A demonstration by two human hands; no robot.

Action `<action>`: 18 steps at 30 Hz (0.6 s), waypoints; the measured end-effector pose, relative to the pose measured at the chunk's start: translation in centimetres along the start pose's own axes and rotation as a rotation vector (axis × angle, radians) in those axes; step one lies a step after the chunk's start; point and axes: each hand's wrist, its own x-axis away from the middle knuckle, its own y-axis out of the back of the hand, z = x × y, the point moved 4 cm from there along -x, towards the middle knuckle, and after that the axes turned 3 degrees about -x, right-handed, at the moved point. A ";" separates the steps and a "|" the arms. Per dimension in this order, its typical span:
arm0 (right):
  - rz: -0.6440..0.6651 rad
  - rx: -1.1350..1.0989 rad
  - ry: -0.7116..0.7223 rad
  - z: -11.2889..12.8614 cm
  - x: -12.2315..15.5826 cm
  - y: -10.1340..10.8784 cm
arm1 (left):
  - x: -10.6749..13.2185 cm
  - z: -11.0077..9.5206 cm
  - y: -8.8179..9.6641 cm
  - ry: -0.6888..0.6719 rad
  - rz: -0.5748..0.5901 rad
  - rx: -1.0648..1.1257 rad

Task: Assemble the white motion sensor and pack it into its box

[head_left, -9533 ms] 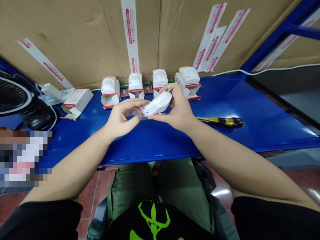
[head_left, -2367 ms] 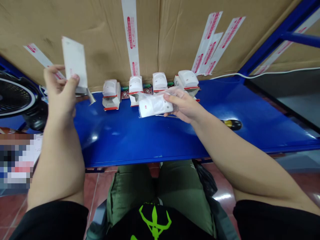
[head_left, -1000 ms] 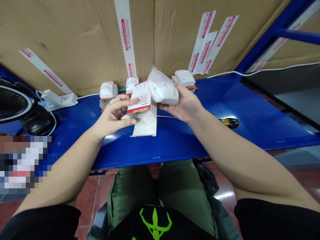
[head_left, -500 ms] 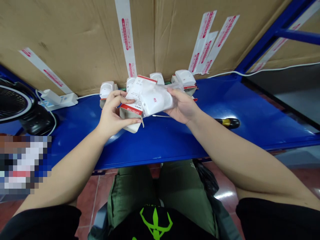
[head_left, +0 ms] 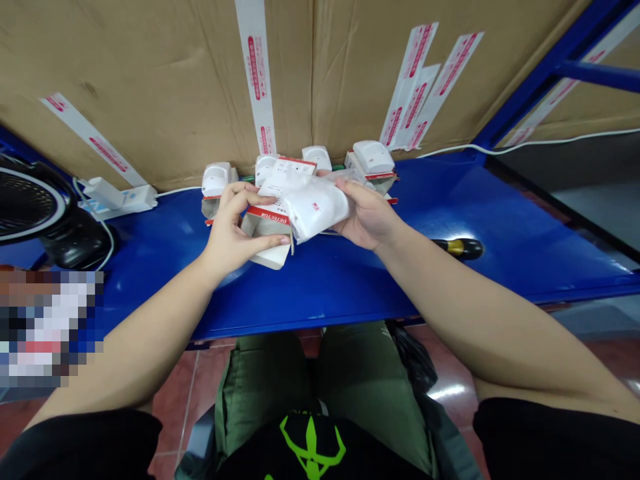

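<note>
My left hand [head_left: 239, 223] grips a white cardboard box [head_left: 266, 223] with a red band printed DETECTOR, its open end and flaps facing up and right. My right hand [head_left: 367, 215] holds a white detector in a transparent plastic bag [head_left: 315, 208]. The bagged detector presses against the box's upper edge, covering part of it. Its fingers wrap under and behind the bag. Behind my hands, several white detectors stand on opened boxes, the nearest being one [head_left: 267, 168] directly beyond the held box.
A blue metal bench [head_left: 320, 287] runs across the view, backed by a taped cardboard wall [head_left: 150, 80]. Along it lie a black-and-yellow screwdriver [head_left: 463, 249], a white power strip [head_left: 120, 199] and a black fan [head_left: 30, 203]. A pixelated patch covers the lower left.
The box has tilted in my left hand, and the bagged detector now lies lower against it, with the two pressed closer together. Both hands still hold the same things.
</note>
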 end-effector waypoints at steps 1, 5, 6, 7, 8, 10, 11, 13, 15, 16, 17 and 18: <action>-0.013 0.002 0.014 0.1 0.0 0.1 | 0.0 0.1 0.1 0.026 0.028 0.008; -0.054 0.001 0.088 1.0 0.2 0.4 | 0.0 0.5 0.4 0.129 0.066 -0.014; -0.048 0.007 0.109 1.3 0.3 0.2 | 0.1 0.6 0.4 0.152 0.058 -0.024; -0.036 0.019 0.127 1.6 0.5 0.0 | 0.2 0.7 0.4 0.168 0.050 -0.028; -0.021 0.037 0.138 1.8 0.8 -0.3 | 0.3 0.7 0.3 0.174 0.046 -0.028; 0.001 0.078 0.126 2.0 1.3 -0.9 | 0.5 0.6 0.0 0.162 0.047 -0.022; 0.009 0.098 0.102 1.9 1.5 -1.2 | 0.6 0.5 -0.1 0.152 0.045 -0.024; 0.017 0.123 0.030 1.5 1.8 -1.7 | 0.6 0.4 -0.2 0.146 0.034 -0.042; -0.003 0.124 -0.032 1.1 1.8 -1.8 | 0.6 0.4 0.0 0.160 0.018 -0.057; -0.027 0.119 -0.049 1.0 1.7 -1.6 | 0.6 0.4 0.1 0.169 0.011 -0.061; -0.060 0.114 -0.056 1.0 1.6 -1.4 | 0.6 0.4 0.1 0.179 0.003 -0.065; -0.094 0.107 -0.054 0.9 1.5 -1.2 | 0.7 0.5 0.2 0.186 -0.003 -0.068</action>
